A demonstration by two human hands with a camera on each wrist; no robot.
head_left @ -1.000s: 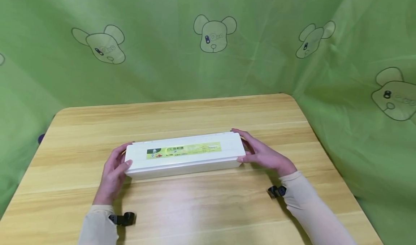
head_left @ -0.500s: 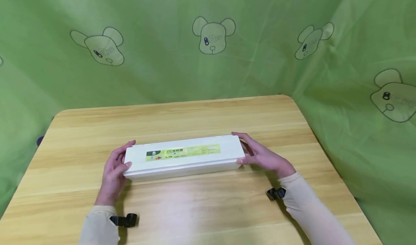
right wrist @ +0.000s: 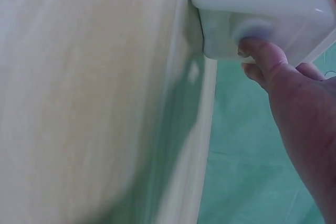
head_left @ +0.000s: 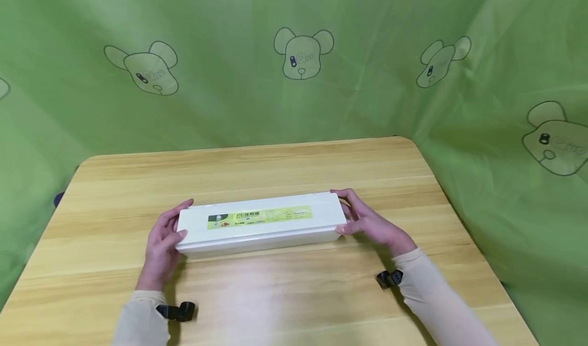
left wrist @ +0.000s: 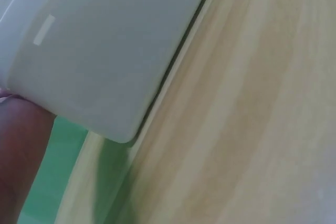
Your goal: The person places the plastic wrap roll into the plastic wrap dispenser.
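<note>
A long white cling film box (head_left: 259, 233) with a yellow-green label on its lid lies lengthwise across the wooden table. At its left end my left hand (head_left: 158, 249) grips the box, thumb on the near top edge and fingers toward the far side. My right hand (head_left: 372, 226) holds the other end, its thumb at the near corner and a finger along the far corner. In the right wrist view, a finger of that hand touches a round bump on the box's end face (right wrist: 220, 30). The left wrist view shows the box's long side (left wrist: 115, 51) close to the tabletop; most left fingers are hidden there.
The wooden table (head_left: 275, 295) extends around the box on all sides. Green curtain (head_left: 220, 101) with printed bear heads encloses the back and sides. A small black camera mount sits on each wrist, the left mount (head_left: 176, 312) and the right mount (head_left: 389, 278).
The head view has shifted slightly, so the scene sits a little lower. Some right-hand fingers have moved a little at the box's end; both hands still hold the box.
</note>
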